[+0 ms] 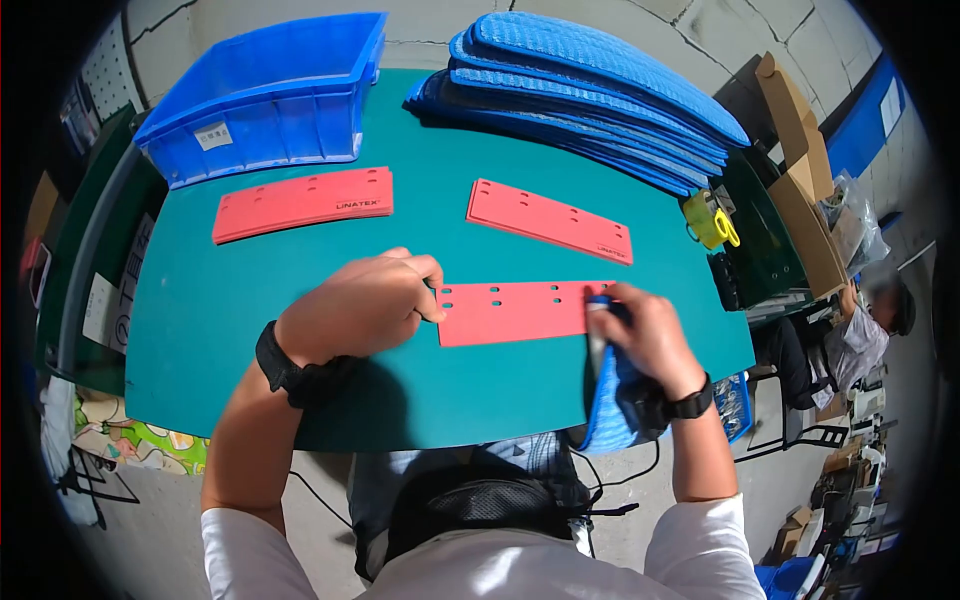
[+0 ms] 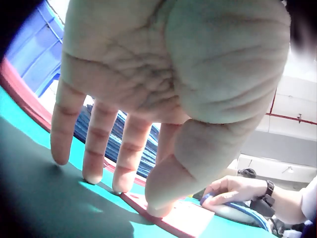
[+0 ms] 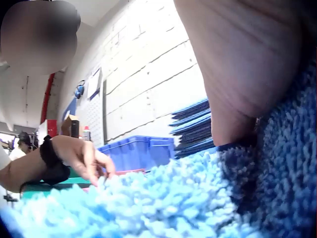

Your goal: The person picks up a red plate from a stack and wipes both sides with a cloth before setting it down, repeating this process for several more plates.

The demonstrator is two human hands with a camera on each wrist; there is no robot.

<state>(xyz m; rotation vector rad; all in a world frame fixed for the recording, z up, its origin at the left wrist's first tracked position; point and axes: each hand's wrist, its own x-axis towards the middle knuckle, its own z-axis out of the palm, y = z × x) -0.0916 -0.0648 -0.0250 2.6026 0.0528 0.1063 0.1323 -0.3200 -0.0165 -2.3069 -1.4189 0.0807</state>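
A red rubber strip [image 1: 515,318] with paired slots lies across the green table in front of the person. At its left end rests the left hand [image 1: 368,300]; in the left wrist view the thumb [image 2: 161,198] touches the strip's end, and the other fingers reach down to the tabletop. The right hand [image 1: 645,335] grips a folded blue mop pad [image 1: 618,400] at the strip's right end. The pad hangs over the table's front edge, its shaggy blue pile [image 3: 148,198] filling the lower right wrist view. The right fingertips are hidden there.
Behind the strip lie two stacks of red strips, a left stack [image 1: 300,205] and a right stack [image 1: 550,220], marked LINATEX. A blue bin [image 1: 270,120] stands back left, a pile of blue mop pads [image 1: 590,90] back right. A yellow object [image 1: 710,220] sits at the right edge.
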